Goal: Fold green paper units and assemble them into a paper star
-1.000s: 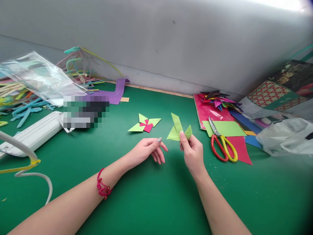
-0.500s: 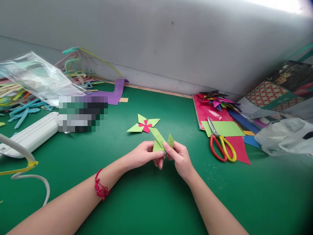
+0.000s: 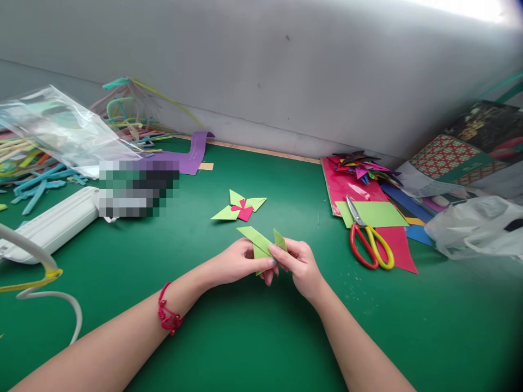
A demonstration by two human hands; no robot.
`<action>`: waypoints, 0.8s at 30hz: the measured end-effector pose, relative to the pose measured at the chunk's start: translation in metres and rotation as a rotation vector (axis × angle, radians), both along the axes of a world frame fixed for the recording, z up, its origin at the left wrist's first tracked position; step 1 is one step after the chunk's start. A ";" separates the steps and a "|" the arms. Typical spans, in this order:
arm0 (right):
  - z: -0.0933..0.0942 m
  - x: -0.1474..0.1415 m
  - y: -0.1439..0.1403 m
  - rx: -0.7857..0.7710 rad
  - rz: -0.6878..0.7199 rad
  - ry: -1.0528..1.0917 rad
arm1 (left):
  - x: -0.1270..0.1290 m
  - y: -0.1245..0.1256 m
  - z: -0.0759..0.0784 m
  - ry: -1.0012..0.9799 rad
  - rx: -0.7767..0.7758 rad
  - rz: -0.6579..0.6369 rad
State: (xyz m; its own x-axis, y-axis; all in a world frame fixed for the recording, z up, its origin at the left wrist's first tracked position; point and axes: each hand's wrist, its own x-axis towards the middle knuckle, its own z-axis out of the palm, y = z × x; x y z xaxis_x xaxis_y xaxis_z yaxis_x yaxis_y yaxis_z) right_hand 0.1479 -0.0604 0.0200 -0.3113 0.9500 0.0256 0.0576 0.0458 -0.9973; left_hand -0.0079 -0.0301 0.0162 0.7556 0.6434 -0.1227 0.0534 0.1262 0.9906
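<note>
A folded light-green piece of paper [image 3: 258, 243] is pinched between my two hands over the green table. My left hand [image 3: 239, 260] grips its lower left part, with the thumb on top and fingers beneath. On the other side, my right hand [image 3: 297, 264] presses thumb and forefinger on the right end, where a small pointed flap stands up. Just beyond the hands lies a folded paper star [image 3: 242, 209] with light-green points and a red centre. The undersides of both grips are hidden.
Scissors [image 3: 370, 242] with red and yellow handles rest on green and red paper at right, near a pile of folded coloured stars [image 3: 363, 167]. A plastic bag [image 3: 478, 226] lies beyond. At left are a white device [image 3: 51, 226], coloured strips [image 3: 36, 185] and purple paper [image 3: 192, 160].
The held green paper has turned, its long tip swinging left and towards me, away from the star. The upright flap now leans left. Both hands stay in nearly the same place.
</note>
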 end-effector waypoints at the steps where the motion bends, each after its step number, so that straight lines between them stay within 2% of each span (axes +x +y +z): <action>1: 0.000 0.000 0.000 0.004 0.001 0.004 | 0.000 0.000 -0.001 -0.011 -0.005 0.008; 7: 0.001 -0.001 -0.001 0.005 -0.006 0.056 | -0.001 0.003 -0.004 -0.059 -0.015 0.002; 12: -0.006 0.000 0.000 0.046 -0.099 -0.050 | -0.002 0.003 -0.007 0.006 -0.027 0.001; 17: -0.012 0.001 0.003 0.104 -0.248 -0.135 | 0.001 0.004 -0.014 0.169 -0.036 0.155; 19: -0.014 0.002 0.004 0.098 -0.291 -0.127 | 0.002 0.005 -0.013 0.129 -0.061 0.189; 24: -0.017 0.005 0.006 0.058 -0.360 -0.034 | 0.002 0.007 -0.009 -0.030 -0.081 0.165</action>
